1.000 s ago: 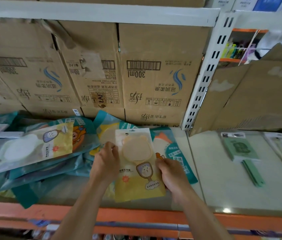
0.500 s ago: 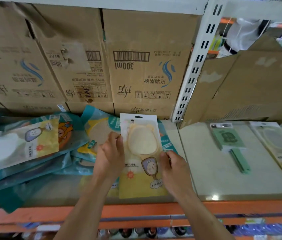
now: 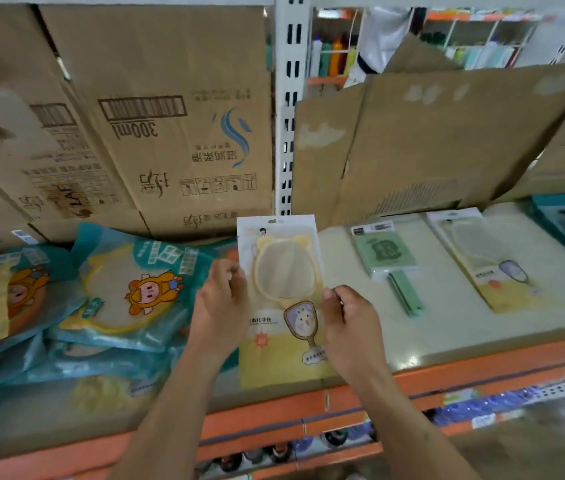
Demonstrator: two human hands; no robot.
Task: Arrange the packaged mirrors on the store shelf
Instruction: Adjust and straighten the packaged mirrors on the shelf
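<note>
Yellow packaged mirror (image 3: 283,299), upright above shelf edge (image 3: 447,372)

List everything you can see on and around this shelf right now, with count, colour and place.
held pack: one, yellow and white, upright in front of the shelf, between both hands
teal packs: several, teal, loose pile on the shelf's left; one more at the far right edge
green pack: one, green, flat on the shelf's right part
yellow pack: one, yellow, flat, right of the green pack
boxes: at least three, brown, behind the pile
cardboard sheet: one, brown, leaning at the back right
upright: one, white, centre back
shelf: one, cream with orange front edge
bottles: several, mixed colours, far background
left hand: grips the held pack's left edge
right hand: pinches its right edge
</note>
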